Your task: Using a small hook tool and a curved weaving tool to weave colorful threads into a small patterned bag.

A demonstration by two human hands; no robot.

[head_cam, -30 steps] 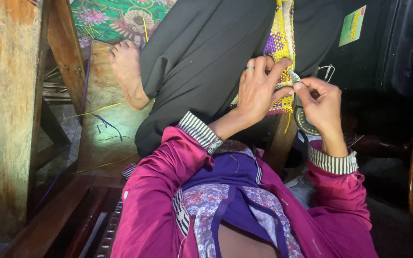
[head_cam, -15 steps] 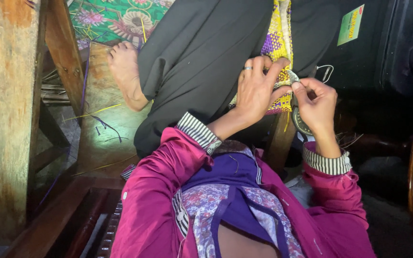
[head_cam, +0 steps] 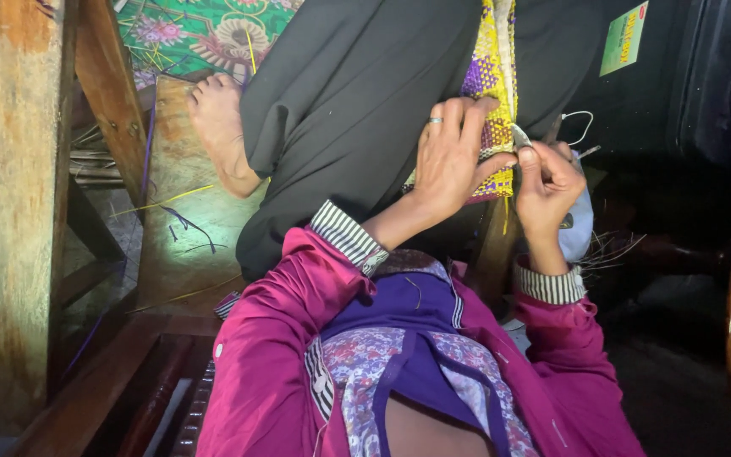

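Note:
A yellow and purple woven piece hangs down over my black-skirted lap. My left hand, a ring on one finger, lies flat on its lower edge and pinches it with the thumb. My right hand is closed beside it on a thin strip at the weave's right edge, with a small metal tool showing between the two hands. Loose yellow strands hang below the weave. Both arms wear magenta sleeves with striped cuffs.
My bare foot rests on a wooden plank strewn with yellow and purple strands. A thick wooden post stands at left, a green patterned cloth lies beyond it. A green tag hangs at upper right; the right side is dark.
Both hands stay at the weave's lower edge. The right hand has shifted slightly left and closer to the left thumb; the view has drifted a little.

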